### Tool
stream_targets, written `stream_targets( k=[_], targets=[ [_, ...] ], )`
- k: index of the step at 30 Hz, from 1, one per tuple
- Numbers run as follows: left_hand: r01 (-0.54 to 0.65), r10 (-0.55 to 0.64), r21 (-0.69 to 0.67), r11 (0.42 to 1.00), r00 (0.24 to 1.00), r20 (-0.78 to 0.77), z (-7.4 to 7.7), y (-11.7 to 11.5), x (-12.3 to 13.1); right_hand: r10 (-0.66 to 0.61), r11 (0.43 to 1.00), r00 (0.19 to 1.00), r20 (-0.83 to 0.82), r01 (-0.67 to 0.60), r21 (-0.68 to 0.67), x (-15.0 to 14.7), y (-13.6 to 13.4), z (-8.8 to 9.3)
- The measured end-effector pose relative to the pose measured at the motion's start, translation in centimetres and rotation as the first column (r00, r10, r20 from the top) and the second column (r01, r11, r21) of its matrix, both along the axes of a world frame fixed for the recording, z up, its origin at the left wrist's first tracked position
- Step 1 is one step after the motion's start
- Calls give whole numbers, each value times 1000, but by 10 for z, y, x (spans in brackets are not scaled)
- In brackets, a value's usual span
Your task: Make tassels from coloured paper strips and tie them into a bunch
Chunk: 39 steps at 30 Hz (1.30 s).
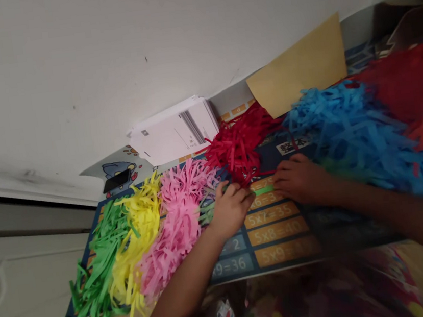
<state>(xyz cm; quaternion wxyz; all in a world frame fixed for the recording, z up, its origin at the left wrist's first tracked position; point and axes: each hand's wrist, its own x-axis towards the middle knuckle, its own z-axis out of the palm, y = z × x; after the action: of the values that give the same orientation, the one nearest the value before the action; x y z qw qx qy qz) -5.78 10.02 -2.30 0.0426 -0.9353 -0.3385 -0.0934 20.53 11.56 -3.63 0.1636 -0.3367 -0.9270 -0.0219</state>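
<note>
A narrow light-green strip (pixel 263 190) stretches between my two hands, over a printed multiplication mat (pixel 277 234). My left hand (pixel 231 207) is closed at the strip's left end, its fingers curled down. Just left of it, grey-green paper fringe (pixel 207 211) shows partly under the hand. At the strip's right end, my right hand (pixel 301 179) has its fingers pressed together; its thumb is hidden. Red paper fringe (pixel 239 147) lies right behind my left hand, and blue paper fringe (pixel 350 126) spreads beyond my right hand and forearm.
Pink (pixel 175 209), yellow (pixel 139 234) and green fringe bundles (pixel 109 253) lie side by side on the left. A white card stack (pixel 175 132) and a tan sheet (pixel 301 70) stand by the wall, with a dark phone-like object (pixel 117 181). More red fringe (pixel 414 82) is far right.
</note>
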Motion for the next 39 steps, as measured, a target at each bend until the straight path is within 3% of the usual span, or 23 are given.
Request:
stream_targets(
  k=[5, 8, 13, 17, 21, 24, 29, 31, 34, 37, 39],
  targets=[
    [16, -10, 52, 999, 993, -117, 7, 0, 13, 97, 989, 983, 157, -113, 98, -4, 4, 6],
    [15, -6, 68, 998, 991, -135, 7, 4, 19, 60, 994, 991, 119, -69, 79, -5, 14, 3],
    [-8, 15, 172, 985, 999, -37, -4, 7, 17, 12, 998, 1000, 29, -14, 53, -4, 23, -3],
    [-36, 20, 245, 969, 998, 66, -7, 5, 16, -23, 996, 999, -32, 26, 82, -8, 16, -4],
    [-47, 3, 266, 963, 986, 165, -3, 3, 17, -1, 969, 1000, 7, -1, 246, -19, 3, -3],
    [-16, -26, 286, 958, 989, 144, -3, -4, 16, 25, 958, 999, 30, -32, 286, -20, -7, -5],
    [34, -43, 301, 953, 999, 25, -11, -18, 6, 134, 939, 991, -28, -117, 324, 3, -13, -16],
    [33, -39, 268, 963, 999, 20, -14, -21, 2, 152, 949, 985, -85, -121, 291, 13, -12, -19],
    [-11, -3, 162, 987, 996, 88, -13, -21, -3, 115, 987, 976, -185, -90, 135, 20, -6, -24],
    [-71, 79, -43, 997, 971, 225, -11, -16, -5, 42, 995, 955, -294, -67, -76, 22, 1, -28],
    [-104, 162, -206, 973, 944, 286, -9, -14, -6, -2, 979, 946, -323, -65, -194, 24, 4, -30]
  ],
)
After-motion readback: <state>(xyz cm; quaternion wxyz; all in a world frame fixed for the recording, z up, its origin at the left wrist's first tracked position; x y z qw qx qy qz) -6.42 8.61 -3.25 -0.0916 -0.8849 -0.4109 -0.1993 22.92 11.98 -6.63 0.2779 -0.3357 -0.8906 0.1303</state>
